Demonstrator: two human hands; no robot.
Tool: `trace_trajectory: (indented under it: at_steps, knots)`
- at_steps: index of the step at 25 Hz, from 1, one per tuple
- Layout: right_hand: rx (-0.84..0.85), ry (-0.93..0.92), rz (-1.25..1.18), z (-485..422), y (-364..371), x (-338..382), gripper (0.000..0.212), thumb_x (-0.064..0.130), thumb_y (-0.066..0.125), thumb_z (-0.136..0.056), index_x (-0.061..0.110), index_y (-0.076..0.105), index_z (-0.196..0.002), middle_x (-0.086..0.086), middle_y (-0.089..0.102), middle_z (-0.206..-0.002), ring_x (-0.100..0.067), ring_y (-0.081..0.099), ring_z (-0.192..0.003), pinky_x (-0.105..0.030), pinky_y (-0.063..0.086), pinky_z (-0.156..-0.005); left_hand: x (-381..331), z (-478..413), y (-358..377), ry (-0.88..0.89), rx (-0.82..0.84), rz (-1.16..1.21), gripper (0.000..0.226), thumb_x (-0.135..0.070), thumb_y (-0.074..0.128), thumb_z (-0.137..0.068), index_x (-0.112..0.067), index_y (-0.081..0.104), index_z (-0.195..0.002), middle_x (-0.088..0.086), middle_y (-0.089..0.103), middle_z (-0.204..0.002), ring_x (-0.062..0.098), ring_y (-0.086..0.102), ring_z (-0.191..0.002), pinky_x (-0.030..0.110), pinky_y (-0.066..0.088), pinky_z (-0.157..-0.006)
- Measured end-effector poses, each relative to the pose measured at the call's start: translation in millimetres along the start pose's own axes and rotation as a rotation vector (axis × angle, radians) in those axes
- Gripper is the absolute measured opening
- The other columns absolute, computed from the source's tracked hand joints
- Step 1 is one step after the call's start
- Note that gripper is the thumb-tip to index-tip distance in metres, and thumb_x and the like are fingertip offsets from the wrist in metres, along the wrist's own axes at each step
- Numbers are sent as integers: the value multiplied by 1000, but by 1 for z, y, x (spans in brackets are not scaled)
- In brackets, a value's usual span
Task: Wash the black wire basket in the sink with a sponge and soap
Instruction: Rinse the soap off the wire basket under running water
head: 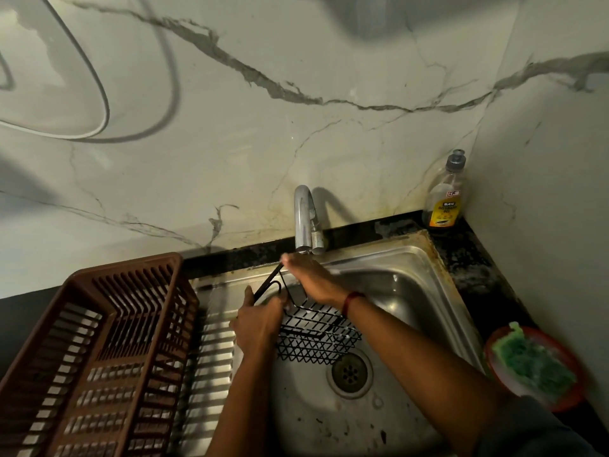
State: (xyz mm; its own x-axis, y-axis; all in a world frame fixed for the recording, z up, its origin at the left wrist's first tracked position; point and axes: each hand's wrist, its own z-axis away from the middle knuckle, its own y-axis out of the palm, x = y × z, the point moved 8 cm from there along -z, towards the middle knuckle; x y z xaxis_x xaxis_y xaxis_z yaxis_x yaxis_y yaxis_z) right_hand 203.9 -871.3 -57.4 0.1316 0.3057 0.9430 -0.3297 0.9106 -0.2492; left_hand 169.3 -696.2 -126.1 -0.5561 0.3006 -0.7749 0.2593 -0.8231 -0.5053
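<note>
The black wire basket point(316, 338) sits in the middle of the frame, held tilted inside the stainless steel sink point(412, 285), with its diamond-mesh body just above the round drain point(349, 374) and its long wire loop rising toward the chrome tap point(306, 222).

The left hand point(260, 324) is curled around the wire at the basket's left edge and seems to carry its weight. The right hand point(308, 275), with a red thread band point(352, 300) on its wrist, reaches over the basket's top with its fingers stretched out flat under the spout. It holds nothing, and whether it touches the wire or the tap cannot be told.

The basket is probably light and stiff. Thin coated wire holds its shape, though the long loop may flex if levered. Wet and soapy, the wire would be slippery and narrow to pinch, so the safest hold is likely a full wrap round the thicker rim or the loop's base, as the left hand has now, not the mesh, where fingers can catch. The open mesh leaves a sponge little flat surface, so each side would need turning and scrubbing in turn.

The green sponge point(534, 361) lies in a red dish point(573, 395) at the lower right, well apart from both hands. The clear dish-soap bottle point(445, 196) stands in the corner of the black counter point(461, 255) at the right. A brown plastic dish rack point(99, 341) fills the lower left.
</note>
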Motion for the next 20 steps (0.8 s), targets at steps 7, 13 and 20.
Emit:
trace_trajectory:
  at_steps: [7,13,20]
  knots:
    - [55,102,-56,2,-3,-55,73,81,22,-86,36,47,-137,4,46,-145,-16,41,-133,-46,23,-119,-9,24,-26,-56,48,96,68,-16,74,-85,-10,51,-148,13,67,-129,14,67,-83,25,49,-60]
    - [81,82,-118,-3,11,-31,68,65,15,-97,25,44,-145,-3,41,-152,-12,39,-136,-28,28,-112,2,29,-18,-42,46,72,102,-40,78,-65,-40,33,-157,4,72,-105,21,71,-86,42,64,-71]
    - [-52,99,-808,-11,-24,-13,29,3,53,-97,-8,56,-123,-23,68,-112,-29,69,-103,-29,58,-85,64,-37,-1,-144,35,32,122,-70,80,-42,-58,16,-145,7,76,-112,36,67,-116,60,60,-87]
